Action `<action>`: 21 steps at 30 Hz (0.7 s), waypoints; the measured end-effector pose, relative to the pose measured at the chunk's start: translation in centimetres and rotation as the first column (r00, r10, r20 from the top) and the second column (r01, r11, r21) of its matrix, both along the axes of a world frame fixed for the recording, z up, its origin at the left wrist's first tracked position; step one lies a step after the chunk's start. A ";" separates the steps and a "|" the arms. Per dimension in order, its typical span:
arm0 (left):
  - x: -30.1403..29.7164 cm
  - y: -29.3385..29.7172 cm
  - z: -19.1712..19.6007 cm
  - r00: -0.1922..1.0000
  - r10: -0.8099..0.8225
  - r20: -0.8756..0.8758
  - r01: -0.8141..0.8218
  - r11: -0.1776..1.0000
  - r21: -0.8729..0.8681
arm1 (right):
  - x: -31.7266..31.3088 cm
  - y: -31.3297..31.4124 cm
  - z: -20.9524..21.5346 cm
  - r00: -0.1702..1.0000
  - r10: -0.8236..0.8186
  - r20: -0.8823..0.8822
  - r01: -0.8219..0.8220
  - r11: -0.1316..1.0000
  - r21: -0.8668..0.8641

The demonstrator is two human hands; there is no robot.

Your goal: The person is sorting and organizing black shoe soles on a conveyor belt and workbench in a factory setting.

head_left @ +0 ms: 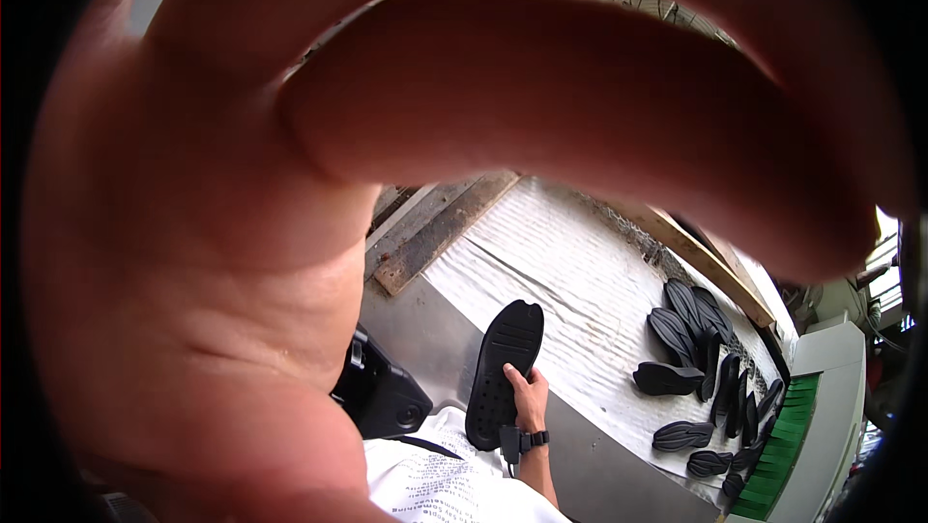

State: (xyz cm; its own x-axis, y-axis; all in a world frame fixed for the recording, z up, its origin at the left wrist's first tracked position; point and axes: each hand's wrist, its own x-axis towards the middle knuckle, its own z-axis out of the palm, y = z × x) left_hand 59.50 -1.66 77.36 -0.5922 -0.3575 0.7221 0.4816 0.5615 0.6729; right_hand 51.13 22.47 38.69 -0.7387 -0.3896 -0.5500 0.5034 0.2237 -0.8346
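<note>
White rippled fabric surface (541, 243) borders grey metal ledge (592, 465); above it, right hand (529, 405) holds black dimpled rubber-like shoe sole (495, 373), which might slip if thumb (514, 375) eases; left hand (232, 194) fills foreground, grip untellable.

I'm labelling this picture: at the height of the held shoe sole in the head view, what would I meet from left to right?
Left grip close to the lens → black device → black shoe sole in the right grip → group of black soles → green fringe → pale machine casing.
</note>
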 end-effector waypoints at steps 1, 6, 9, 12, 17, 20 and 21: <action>0.2 0.5 0.0 1.000 -0.003 0.020 0.003 1.000 0.018 | 0.0 0.3 0.4 1.000 0.001 -0.004 -0.001 1.000 0.015; -0.5 1.7 -0.5 0.997 -0.010 0.075 0.006 0.998 0.057 | 0.2 1.6 2.1 0.993 -0.112 -0.047 0.110 0.993 -0.033; -1.4 1.8 -6.9 0.971 -0.238 -0.011 0.236 0.953 0.192 | -0.9 2.2 3.2 0.991 -0.133 0.023 0.135 0.971 -0.195; 0.2 3.0 -18.5 0.839 -0.233 0.491 0.037 0.925 0.377 | -1.6 1.0 5.8 0.966 -0.190 0.175 0.239 0.912 -0.333; 3.5 8.2 -32.7 0.580 -0.800 0.155 -0.006 0.186 0.982 | -2.6 -1.1 10.2 0.958 -0.082 0.274 0.216 0.835 -0.506; 3.7 10.3 -31.8 0.535 -0.830 -0.154 -0.039 -0.206 0.978 | -2.5 -3.2 9.9 0.968 0.033 0.247 0.103 0.852 -0.514; 3.7 10.0 -31.3 0.526 -0.816 -0.241 0.010 -0.277 0.961 | -2.8 -4.1 10.2 0.977 0.098 0.190 0.004 0.879 -0.476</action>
State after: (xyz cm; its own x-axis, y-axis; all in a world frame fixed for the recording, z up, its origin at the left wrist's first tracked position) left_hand 63.16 8.31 46.05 -0.9293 0.2156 -0.2998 -0.3133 -0.8900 0.3311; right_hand 48.28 18.32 48.85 -0.6055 -0.6715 -0.4271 0.6715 -0.1429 -0.7271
